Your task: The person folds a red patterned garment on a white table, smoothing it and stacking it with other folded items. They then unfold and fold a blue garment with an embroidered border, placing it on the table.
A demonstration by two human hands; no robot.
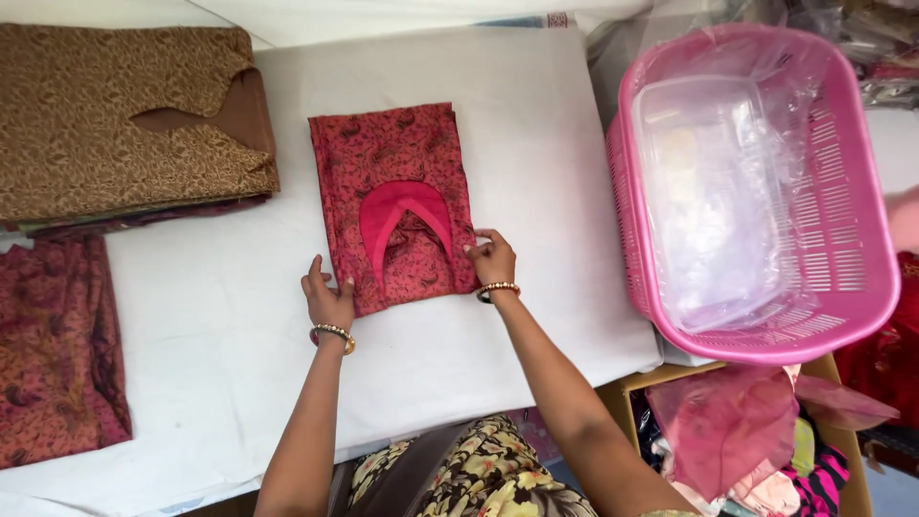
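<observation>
Right now the person is pressing both hands down on a folded red cloth [394, 206] that is lying in the middle of the white worktop [536, 124]. The left hand [327, 298] is sitting at the cloth's 7 o'clock corner, fingers spread out and mostly flat, with the fingertips just touching the edge. The right hand [492, 258] is at the 5 o'clock corner, fingers curled a little and pinching the edge of the cloth. Neither hand is lifting it.

The cloth is already looking like a neat, tall rectangle — the pink neck piece [402, 215] is showing on top and the sides are lying straight. So the folding is looking nearly done. Only the bottom edge is seeming to need a last tidy.

At 10 o'clock from the cloth a brown folded stack [124, 115] is resting on the worktop, well apart from it. At 8 o'clock a dark red patterned cloth [53, 354] is lying flat and not folded small — it is looking like one that is not finished.

At 3 o'clock a big pink basket [862, 239] is tipping over the edge of the worktop, with clear plastic bags [713, 191] inside it. Below it, around 5 o'clock, a wooden box [842, 440] is holding more bright clothes.

Nothing is lying on the red cloth or crowding it, though the basket is sitting quite near the right hand's side.
</observation>
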